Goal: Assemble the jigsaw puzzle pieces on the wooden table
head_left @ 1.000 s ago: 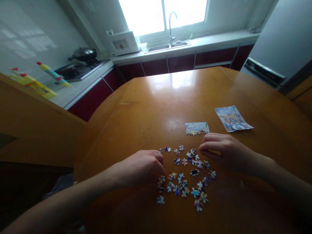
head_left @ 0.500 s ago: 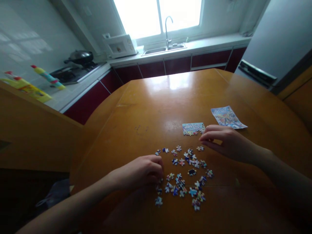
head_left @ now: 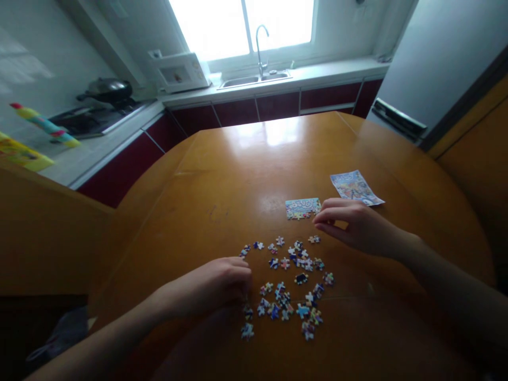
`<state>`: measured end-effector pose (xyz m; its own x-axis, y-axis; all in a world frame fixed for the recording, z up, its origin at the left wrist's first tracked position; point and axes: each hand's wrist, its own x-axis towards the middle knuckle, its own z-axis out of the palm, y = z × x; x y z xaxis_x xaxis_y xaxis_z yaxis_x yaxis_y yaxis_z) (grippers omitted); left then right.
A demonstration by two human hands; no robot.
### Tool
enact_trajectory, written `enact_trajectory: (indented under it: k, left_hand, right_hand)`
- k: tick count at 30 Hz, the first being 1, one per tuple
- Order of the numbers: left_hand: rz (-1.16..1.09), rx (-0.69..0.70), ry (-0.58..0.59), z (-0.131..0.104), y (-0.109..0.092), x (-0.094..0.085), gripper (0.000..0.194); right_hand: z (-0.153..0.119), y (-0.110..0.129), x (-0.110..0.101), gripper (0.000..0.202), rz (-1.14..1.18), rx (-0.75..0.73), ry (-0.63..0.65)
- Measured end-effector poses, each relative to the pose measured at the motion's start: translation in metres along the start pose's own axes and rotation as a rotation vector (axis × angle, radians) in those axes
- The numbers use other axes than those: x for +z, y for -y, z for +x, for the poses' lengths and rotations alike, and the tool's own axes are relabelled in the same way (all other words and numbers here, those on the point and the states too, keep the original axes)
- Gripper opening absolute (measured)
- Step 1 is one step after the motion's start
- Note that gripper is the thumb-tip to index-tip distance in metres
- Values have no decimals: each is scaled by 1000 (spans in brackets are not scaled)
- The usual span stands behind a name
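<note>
Our right hand [head_left: 359, 227] hovers with its grip pinched narrow, whether on a piece we cannot tell, just right of the small assembled puzzle strip [head_left: 302, 208] lying crosswise on the orange wooden desk [head_left: 238, 174]. Our left hand [head_left: 216, 283] rests curled at the left edge of the scattered colourful jigsaw pieces [head_left: 288, 286].

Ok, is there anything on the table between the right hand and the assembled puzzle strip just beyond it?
Nothing visible. The right hand sits with its fingertips next to the assembled puzzle strip, with only bare table between them. The loose pieces lie nearer the person, by the left hand, and the printed picture sheet lies beyond the right hand.
</note>
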<state>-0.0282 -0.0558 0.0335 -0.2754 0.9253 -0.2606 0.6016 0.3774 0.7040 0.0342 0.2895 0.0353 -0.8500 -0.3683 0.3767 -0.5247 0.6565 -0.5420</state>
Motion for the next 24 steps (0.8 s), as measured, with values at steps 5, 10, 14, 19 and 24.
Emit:
enact_trajectory:
  k: [5,10,14,19,24]
  left_hand:
    - [57,85,-188,25,3,-28,20]
    - [57,152,-377,100,4,-50,14]
    - [-28,177,-403,166,9,-47,12]
    - [-35,133,-375,208,22,-39,14]
    - [2,130,-371,212,28,-34,15]
  right_hand:
    - [4,-10,-12,21,-103,286,-360]
    - [7,-31,-16,23,-57,478,-527]
    - [8,-47,-8,24,-44,497,-502]
    - [9,-60,6,23,-35,558,-471]
    - [10,-67,12,21,-42,608,-467]
